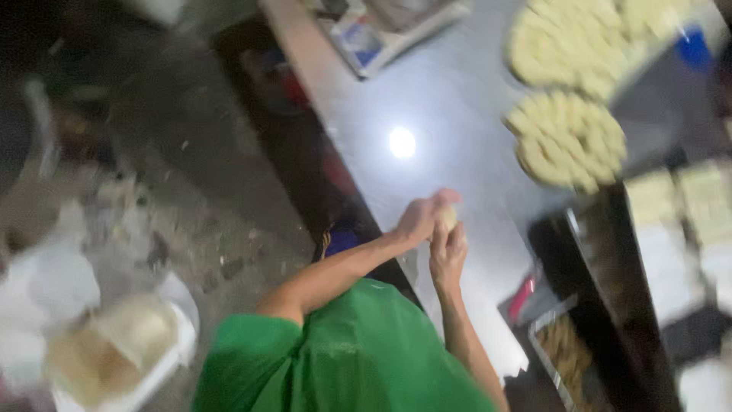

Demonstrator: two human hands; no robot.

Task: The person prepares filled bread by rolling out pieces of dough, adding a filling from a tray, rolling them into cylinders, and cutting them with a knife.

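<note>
Fingers of both your hands curl around one small pale dough ball (447, 217) near the middle of the frame, just above the grey counter (427, 99). Your left hand (419, 220) covers the ball from the upper left, fingers bent over its top. Your right hand (448, 255) cups it from below, fingers pointing up and touching the ball. The two hands press together with the ball between them, so only a sliver of dough shows. The picture is blurred, so finer detail of the grip cannot be told.

Your two bare forearms run down to a green shirt (358, 358) at the bottom centre of the frame.

Two round heaps of pale dough pieces sit on the counter in the upper right, well apart from your hands. One heap (568, 137) lies right of centre; the second heap (579, 38) lies above it at the top edge. The single pieces are too blurred to count.

One weighing scale (381, 34) sits at the top centre of the frame. One bright light spot (402, 143) reflects off the counter between the scale and your hands. One blue object (695, 46) shows at the upper right edge.

One white tub (122, 347) with pale contents stands on the dark floor (175, 114) at the lower left. One dark tray (564, 355) lies at the lower right, with one red item (522, 296) just beside it.
</note>
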